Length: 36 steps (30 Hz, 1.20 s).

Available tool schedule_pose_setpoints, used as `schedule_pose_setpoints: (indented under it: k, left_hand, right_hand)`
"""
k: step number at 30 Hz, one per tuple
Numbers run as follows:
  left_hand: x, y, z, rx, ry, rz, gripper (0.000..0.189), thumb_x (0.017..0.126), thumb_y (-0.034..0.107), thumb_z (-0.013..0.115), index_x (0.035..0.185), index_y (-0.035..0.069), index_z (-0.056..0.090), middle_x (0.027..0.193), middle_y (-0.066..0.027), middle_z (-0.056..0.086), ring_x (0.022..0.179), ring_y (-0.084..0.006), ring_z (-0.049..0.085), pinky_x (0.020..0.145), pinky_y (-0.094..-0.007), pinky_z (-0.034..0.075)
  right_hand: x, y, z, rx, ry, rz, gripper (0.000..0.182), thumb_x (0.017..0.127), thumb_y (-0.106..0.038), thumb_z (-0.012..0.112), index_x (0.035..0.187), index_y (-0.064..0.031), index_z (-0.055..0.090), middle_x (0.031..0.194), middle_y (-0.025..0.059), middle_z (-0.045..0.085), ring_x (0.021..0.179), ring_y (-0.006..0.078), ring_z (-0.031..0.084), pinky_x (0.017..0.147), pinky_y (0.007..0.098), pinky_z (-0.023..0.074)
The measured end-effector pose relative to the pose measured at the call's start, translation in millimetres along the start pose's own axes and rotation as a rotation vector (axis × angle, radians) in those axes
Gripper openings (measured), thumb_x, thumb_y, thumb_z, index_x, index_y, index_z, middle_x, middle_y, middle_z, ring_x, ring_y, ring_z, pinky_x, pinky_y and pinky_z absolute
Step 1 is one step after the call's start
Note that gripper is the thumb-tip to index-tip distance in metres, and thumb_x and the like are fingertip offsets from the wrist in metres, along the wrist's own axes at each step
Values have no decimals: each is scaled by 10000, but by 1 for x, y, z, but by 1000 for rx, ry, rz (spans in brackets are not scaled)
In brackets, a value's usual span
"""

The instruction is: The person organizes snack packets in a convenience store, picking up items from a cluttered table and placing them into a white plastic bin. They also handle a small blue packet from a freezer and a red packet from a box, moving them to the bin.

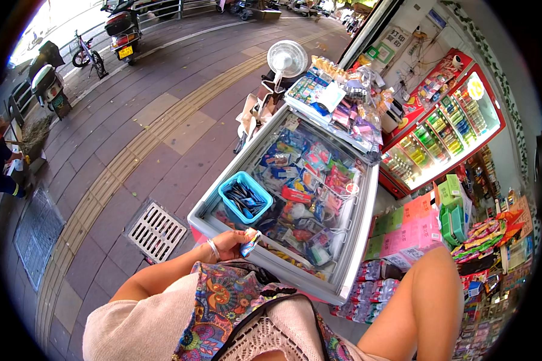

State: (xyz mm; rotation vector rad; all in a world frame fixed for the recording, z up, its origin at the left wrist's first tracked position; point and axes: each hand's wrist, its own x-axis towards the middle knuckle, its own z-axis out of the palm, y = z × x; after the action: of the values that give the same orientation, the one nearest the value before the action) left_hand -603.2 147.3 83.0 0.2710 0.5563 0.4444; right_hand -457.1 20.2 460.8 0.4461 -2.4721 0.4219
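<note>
My left hand (229,244), with a silver-coloured bangle at the wrist, pinches a small blue and orange packet (249,243) over the near edge of a chest freezer (361,243). Just beyond it, a light-blue plastic basket (221,192) sits on the freezer's top, filled with dark and blue small packets (245,199). Under the glass lie many colourful wrapped frozen goods (297,195). My right arm is bent at the right, its elbow raised; my right hand is out of view.
A white fan (287,58) and heaped packaged goods (357,106) stand at the freezer's far end. To the right are a lit drinks fridge (442,131), stacked cartons (408,230) and bottle packs (370,293). A floor grate (157,232) lies left; a person (2,167) is at far left.
</note>
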Motion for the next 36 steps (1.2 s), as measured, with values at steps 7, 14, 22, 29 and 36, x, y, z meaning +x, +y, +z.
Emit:
schedule_pose_setpoints:
  k: [7, 14, 22, 29, 36]
  left_hand:
    - [14, 7, -29, 3, -27, 49, 144, 898, 213, 560, 1004, 122, 596, 853, 22, 630, 696, -80, 578, 614, -258, 461]
    - [5, 29, -22, -68, 24, 47, 116, 889, 147, 558, 984, 85, 585, 813, -16, 619, 681, -125, 581, 659, -281, 466]
    - [12, 34, -42, -32, -1, 69, 151, 900, 202, 554, 1005, 107, 607, 839, 19, 639, 670, -79, 586, 617, -245, 465]
    - [15, 37, -48, -31, 30, 24, 116, 886, 167, 569, 977, 99, 595, 802, -6, 623, 670, -121, 583, 651, -289, 479]
    - [14, 43, -47, -4, 62, -24, 162, 890, 169, 562, 1030, 89, 581, 822, -7, 621, 672, -119, 577, 656, -288, 481]
  right_hand:
    - [-1, 17, -1, 38, 10, -23, 175, 689, 12, 563, 848, -60, 546, 868, 23, 513, 771, 161, 511, 632, 292, 424]
    - [1, 32, -6, 62, 11, -43, 164, 685, 32, 548, 820, -61, 541, 837, 14, 505, 744, 150, 504, 613, 286, 418]
    - [2, 48, -7, 82, 27, -44, 159, 681, 55, 531, 787, -62, 535, 802, 3, 496, 713, 137, 495, 592, 280, 411]
    - [4, 53, -8, 67, 42, -35, 162, 677, 75, 516, 759, -64, 529, 772, -6, 488, 685, 126, 487, 573, 274, 405]
    - [7, 53, -6, 61, 52, -28, 172, 673, 96, 501, 731, -65, 524, 741, -16, 480, 658, 115, 480, 555, 269, 399]
